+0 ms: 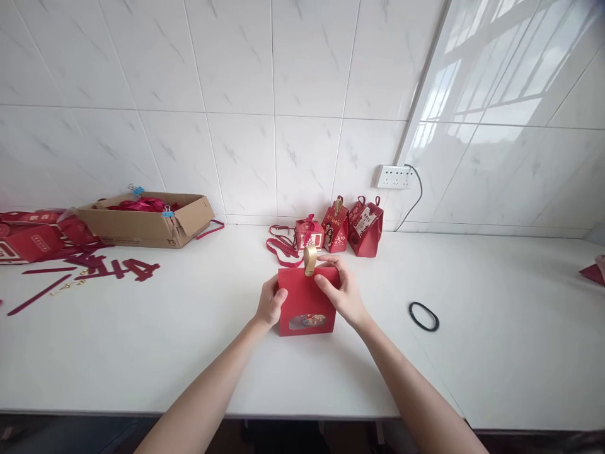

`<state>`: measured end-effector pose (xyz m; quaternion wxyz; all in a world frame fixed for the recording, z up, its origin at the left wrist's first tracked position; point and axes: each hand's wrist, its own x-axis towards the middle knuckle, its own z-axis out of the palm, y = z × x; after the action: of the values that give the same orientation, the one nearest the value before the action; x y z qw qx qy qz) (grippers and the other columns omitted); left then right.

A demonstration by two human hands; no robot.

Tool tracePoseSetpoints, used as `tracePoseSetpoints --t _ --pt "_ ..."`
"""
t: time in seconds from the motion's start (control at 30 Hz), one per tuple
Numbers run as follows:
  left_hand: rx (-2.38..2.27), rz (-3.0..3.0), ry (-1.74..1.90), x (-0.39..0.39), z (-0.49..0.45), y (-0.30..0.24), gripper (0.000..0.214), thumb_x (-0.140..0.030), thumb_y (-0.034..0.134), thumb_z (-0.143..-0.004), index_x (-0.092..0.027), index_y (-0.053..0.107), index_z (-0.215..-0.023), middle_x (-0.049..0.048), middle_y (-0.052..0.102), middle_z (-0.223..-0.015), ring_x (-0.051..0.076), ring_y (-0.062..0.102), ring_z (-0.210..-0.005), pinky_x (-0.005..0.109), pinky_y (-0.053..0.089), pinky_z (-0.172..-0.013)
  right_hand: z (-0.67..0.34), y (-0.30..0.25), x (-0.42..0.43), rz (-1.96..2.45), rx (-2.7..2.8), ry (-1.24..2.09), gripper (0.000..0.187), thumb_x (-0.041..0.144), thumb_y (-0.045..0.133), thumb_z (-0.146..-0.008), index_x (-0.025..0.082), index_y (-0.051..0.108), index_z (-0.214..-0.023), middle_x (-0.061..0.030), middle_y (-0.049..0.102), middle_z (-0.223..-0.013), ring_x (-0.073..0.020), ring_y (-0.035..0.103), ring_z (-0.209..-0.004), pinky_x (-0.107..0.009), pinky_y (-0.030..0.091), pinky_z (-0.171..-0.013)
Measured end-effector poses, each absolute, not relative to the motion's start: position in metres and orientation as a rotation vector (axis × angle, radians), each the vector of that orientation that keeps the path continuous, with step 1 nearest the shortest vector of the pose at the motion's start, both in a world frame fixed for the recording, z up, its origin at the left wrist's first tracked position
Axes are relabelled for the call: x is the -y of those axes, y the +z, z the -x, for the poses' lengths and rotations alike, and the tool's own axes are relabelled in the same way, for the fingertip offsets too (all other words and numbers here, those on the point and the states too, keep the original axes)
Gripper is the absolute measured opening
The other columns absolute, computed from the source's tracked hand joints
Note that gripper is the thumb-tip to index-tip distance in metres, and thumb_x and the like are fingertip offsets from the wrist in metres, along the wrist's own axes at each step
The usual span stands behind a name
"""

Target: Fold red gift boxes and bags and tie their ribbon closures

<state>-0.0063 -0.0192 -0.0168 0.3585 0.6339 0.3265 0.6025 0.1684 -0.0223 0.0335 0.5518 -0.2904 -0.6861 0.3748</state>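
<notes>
A red gift box [305,302] with a small window in its front and a gold loop handle [310,260] on top stands on the white table [142,353], in the middle. My left hand [270,304] grips the box's left side, thumb on the front. My right hand [341,291] holds the box's upper right corner, fingers curled over the top edge beside the gold handle.
Three finished red gift boxes [336,228] and loose red ribbon [280,247] stand behind, against the tiled wall. A cardboard carton [142,228] with red ribbons sits at the back left, with flat red box blanks [33,238] and cut-outs [113,270]. A black band [424,316] lies to the right.
</notes>
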Motion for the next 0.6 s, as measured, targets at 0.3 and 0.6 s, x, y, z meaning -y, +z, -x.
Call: tracePoseSetpoints --t 0.3,0.6 --pt "-1.109 -1.762 1.383 0.035 0.014 -0.021 0.047 -0.056 0.049 -0.077 -0.016 0.056 -0.100 0.0065 0.067 -0.092 0.023 0.061 -0.084 0.033 0.047 -0.073 -0.166 0.012 0.022 0.734 1.572 0.833 0.045 0.037 0.063 -0.076 0.022 0.044 -0.114 -0.0060 0.059 -0.106 -0.0212 0.059 -0.092 -0.038 0.048 -0.084" --pt "-1.194 -1.730 1.022 0.037 0.020 -0.010 0.059 -0.044 0.069 -0.064 -0.017 0.050 -0.113 0.0100 0.062 -0.113 0.027 0.060 -0.101 0.036 0.049 -0.081 -0.190 -0.009 0.005 0.795 1.820 1.197 0.049 0.039 0.069 -0.070 0.018 0.052 -0.111 -0.0077 0.062 -0.109 -0.0252 0.059 -0.100 -0.042 0.047 -0.088"
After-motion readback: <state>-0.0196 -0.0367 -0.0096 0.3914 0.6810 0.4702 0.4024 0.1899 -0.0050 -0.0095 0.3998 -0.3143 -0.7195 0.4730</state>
